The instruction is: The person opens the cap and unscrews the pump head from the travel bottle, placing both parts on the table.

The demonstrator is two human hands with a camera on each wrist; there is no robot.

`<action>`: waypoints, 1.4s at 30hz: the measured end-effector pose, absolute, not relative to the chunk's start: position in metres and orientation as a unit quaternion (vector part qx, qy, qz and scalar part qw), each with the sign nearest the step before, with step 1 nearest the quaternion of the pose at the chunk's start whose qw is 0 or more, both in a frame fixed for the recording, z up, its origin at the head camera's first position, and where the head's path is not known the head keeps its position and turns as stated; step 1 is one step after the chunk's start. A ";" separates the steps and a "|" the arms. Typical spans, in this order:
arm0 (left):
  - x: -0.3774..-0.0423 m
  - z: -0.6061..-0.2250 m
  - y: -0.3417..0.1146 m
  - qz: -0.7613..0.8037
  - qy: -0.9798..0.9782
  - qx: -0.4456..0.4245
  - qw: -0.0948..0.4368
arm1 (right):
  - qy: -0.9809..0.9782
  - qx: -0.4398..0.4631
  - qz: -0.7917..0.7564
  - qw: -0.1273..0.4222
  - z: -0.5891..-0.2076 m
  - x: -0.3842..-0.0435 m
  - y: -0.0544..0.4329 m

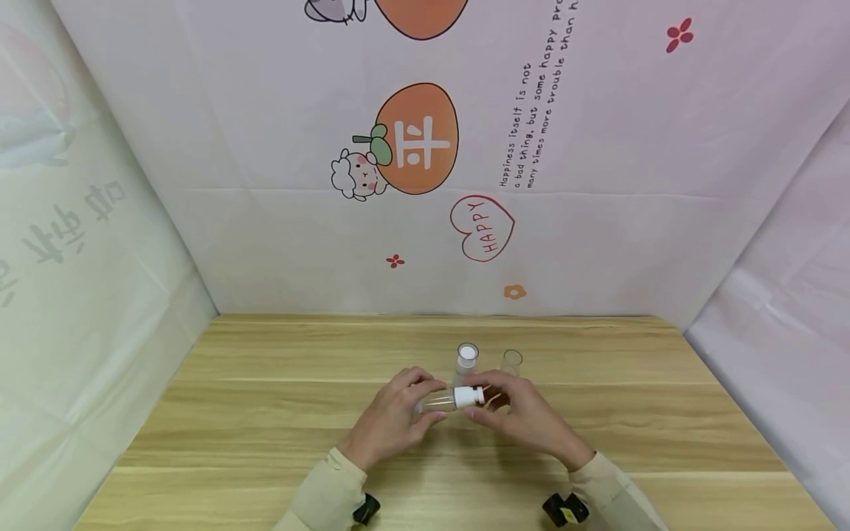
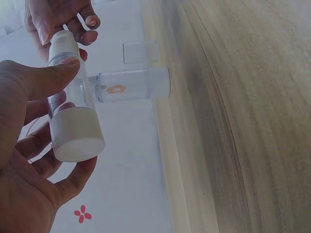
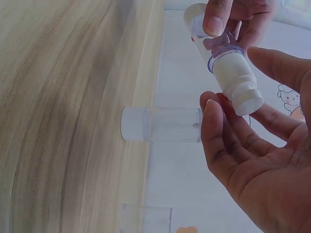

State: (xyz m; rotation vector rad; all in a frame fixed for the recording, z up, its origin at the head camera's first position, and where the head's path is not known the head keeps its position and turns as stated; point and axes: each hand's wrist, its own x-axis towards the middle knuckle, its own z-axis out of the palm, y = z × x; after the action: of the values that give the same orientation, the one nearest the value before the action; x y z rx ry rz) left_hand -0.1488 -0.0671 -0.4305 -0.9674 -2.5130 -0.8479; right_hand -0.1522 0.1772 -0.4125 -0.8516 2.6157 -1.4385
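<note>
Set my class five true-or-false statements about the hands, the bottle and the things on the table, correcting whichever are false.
1. The left hand holds a clear bottle with a white base. True.
2. The held bottle stands upright on the table. False: it is tilted and off the table.
3. The right hand is at the bottle's white top. True.
4. A clear cover sits over the bottle's white top. False: the white top is uncovered.
5. A clear container with a white bottom stands on the table near a shorter clear piece. True.
</note>
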 end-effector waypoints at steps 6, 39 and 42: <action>-0.150 -0.432 -0.066 -0.293 -0.873 -0.345 0.181 | 0.840 -0.253 -0.479 0.030 -0.413 -0.153 0.175; -0.155 -0.428 -0.063 -0.280 -0.864 -0.375 0.188 | 0.811 -0.190 -0.552 -0.035 -0.416 -0.150 0.159; -0.156 -0.428 -0.063 -0.282 -0.863 -0.376 0.184 | 0.812 -0.191 -0.550 -0.036 -0.416 -0.150 0.159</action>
State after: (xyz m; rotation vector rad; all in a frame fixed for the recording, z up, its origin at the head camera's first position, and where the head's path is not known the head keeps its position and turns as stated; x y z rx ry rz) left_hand -0.1559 -0.0634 -0.4280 -1.0605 -2.4346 -0.7939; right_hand -0.1501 0.1590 -0.4161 -0.6129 2.6125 -1.7695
